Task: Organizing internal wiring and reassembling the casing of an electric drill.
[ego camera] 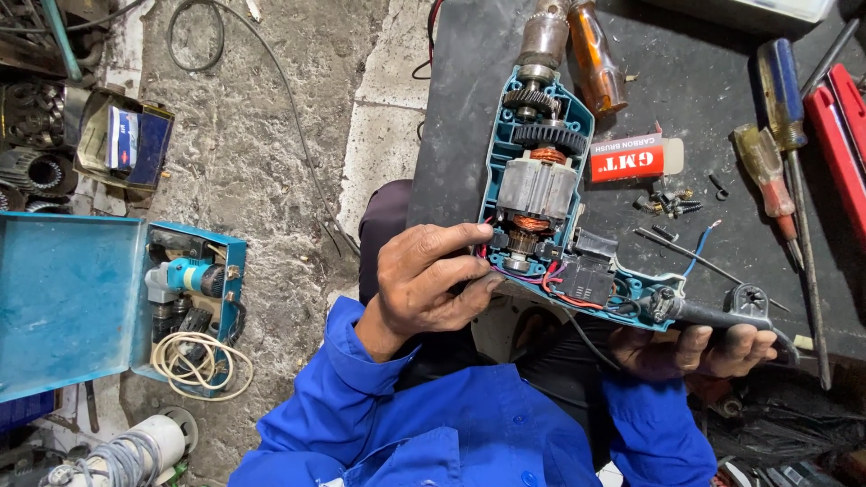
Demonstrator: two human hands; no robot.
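Left hand [424, 289] fingers curled on opened teal drill [541, 180]; right hand [699, 347] apparently gripping its black cord boot [722, 316] from beneath.

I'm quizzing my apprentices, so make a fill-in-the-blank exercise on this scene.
1. The left hand touches the opened drill, whose housing is ____.
2. The right hand grips the drill's ____ end.
3. The orange-handled screwdriver lies beside the drill's ____.

Missing words: teal; cord; chuck

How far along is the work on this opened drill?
Done: the drill lies with its cover off, motor and gears bared, loose screws beside it. In hand: left hand at the wiring, right hand gripping the cord end. Left: cover not yet on.
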